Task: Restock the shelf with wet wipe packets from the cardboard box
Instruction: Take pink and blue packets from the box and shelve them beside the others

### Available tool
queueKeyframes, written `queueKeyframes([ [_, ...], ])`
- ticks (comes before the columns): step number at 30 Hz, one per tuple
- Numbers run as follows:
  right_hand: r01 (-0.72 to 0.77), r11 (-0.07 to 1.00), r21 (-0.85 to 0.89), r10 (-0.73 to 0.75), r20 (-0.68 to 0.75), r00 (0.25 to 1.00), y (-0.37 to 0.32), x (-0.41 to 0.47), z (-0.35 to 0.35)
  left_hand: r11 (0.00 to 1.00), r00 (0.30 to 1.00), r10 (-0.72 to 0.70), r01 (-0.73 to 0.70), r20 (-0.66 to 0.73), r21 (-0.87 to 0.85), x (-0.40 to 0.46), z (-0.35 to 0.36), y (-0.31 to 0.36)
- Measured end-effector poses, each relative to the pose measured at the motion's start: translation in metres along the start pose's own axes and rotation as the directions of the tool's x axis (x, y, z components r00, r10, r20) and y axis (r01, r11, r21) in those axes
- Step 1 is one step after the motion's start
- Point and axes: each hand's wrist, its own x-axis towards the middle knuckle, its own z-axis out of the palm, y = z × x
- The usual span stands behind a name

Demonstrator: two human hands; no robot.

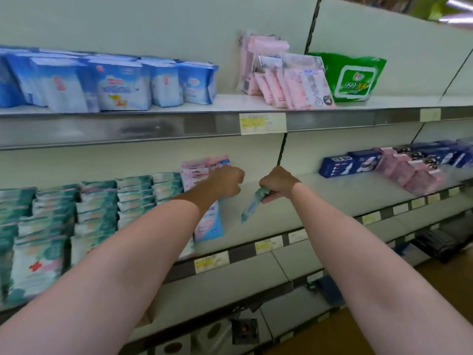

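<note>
Two bare forearms reaching over the middle shelf [332, 190], right hand [279, 181] gripping a teal wipe packet [252, 204] hanging above it, left hand [226, 181] curling on a pink-blue pack [210, 224].

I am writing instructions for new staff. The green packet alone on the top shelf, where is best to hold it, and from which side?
The green packet stands upright, leaning back on the shelf's back wall, its printed face forward. Probably best to come from the front and above, fingers pinching its top edge: that edge is free, while pink packets crowd its left side.
</note>
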Motion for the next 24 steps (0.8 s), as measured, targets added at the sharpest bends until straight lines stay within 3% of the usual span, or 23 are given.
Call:
queueKeyframes([
  [5, -0.114, 0.993, -0.022, 0.116, 0.081, 0.99, 0.013, 0.047, -0.006, 1.0, 0.999, -0.013, 0.012, 0.032, 0.024, 0.034, 0.005, 0.004],
  [9, -0.082, 0.994, -0.074, 0.089, 0.092, 0.992, 0.016, 0.091, -0.012, 0.996, 0.993, -0.076, 0.072, 0.095, 0.054, 0.061, 0.012, 0.008],
  [16, -0.094, 0.984, 0.152, 0.051, 0.268, 0.962, 0.023, 0.151, -0.019, 0.97, 0.953, -0.223, 0.196, 0.207, 0.141, 0.09, 0.023, 0.008],
  [20, -0.11, 0.961, 0.252, -0.008, 0.426, 0.905, 0.031, 0.171, -0.026, 0.928, 0.905, -0.355, 0.312, 0.233, 0.204, 0.095, 0.034, 0.001],
  [24, 0.138, 0.986, 0.088, -0.163, 0.425, 0.891, 0.042, 0.194, -0.019, 0.901, 0.881, -0.424, 0.389, 0.211, 0.19, 0.098, 0.04, 0.001],
])
